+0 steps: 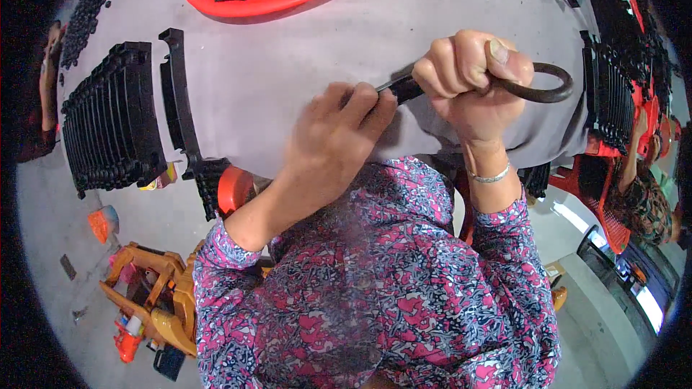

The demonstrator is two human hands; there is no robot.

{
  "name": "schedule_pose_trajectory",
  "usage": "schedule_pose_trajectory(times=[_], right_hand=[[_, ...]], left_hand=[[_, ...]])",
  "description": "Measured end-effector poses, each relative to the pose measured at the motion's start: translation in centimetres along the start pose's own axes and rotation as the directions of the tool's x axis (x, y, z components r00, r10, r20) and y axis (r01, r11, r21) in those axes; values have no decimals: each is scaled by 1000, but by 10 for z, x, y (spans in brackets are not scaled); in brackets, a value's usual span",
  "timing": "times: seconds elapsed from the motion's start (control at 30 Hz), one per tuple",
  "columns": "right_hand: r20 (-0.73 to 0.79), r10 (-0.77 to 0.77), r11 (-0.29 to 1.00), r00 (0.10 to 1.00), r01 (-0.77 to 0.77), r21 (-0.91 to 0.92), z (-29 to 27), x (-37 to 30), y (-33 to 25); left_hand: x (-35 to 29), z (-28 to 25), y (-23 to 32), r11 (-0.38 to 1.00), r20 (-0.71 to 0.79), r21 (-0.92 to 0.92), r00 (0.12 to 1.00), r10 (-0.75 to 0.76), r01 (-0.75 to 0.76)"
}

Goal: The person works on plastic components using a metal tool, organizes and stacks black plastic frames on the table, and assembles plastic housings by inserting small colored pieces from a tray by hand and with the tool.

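My right hand [476, 75] is closed in a fist round a pair of scissors; one dark loop handle [559, 94] sticks out past the thumb. A thin metal edge shows between my two hands. Alongside it runs a black plastic piece [408, 89], and its far end goes into the fingers of my left hand [335, 133]. The left hand is slightly blurred, with its fingers curled round that end. Both hands are raised above the near edge of the grey-covered table [274, 72]. How the blades meet the piece is hidden by my fingers.
A red basin [288, 7] of black and coloured plastic pieces stands at the far side. Left lie a stacked row of black parts [112, 119] and one separate curved part [176, 94]. More black parts [609, 94] line the right edge. Another person [641, 194] sits at far right.
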State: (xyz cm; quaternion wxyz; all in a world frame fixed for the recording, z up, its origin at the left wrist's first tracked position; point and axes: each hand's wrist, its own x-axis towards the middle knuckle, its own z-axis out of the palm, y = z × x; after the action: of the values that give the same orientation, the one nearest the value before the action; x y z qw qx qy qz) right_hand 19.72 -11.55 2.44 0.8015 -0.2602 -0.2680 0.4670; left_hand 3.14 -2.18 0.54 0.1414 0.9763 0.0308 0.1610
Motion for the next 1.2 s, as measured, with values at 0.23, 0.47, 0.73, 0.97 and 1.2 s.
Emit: schedule_pose_trajectory(times=[0.23,0.47,0.73,0.97,1.2], right_hand=[[-52,-94,995,994,96,32,-3,2,9],[-10,-117,992,993,117,37,-14,2,2],[-40,-118,993,992,118,2,-13,-1,-10],[-97,-122,990,988,114,-81,-9,-1,-1],[29,-139,988,990,137,70,-3,-2,-21]], left_hand=[[-4,13,-3,999,-107,28,993,-40,44],[-8,9,-5,996,-160,-50,983,-86,79],[-10,9,-9,996,-172,-79,984,-52,39],[-12,9,-10,990,-173,-141,983,-56,31],[-11,7,-10,987,-190,-160,981,-46,16]])
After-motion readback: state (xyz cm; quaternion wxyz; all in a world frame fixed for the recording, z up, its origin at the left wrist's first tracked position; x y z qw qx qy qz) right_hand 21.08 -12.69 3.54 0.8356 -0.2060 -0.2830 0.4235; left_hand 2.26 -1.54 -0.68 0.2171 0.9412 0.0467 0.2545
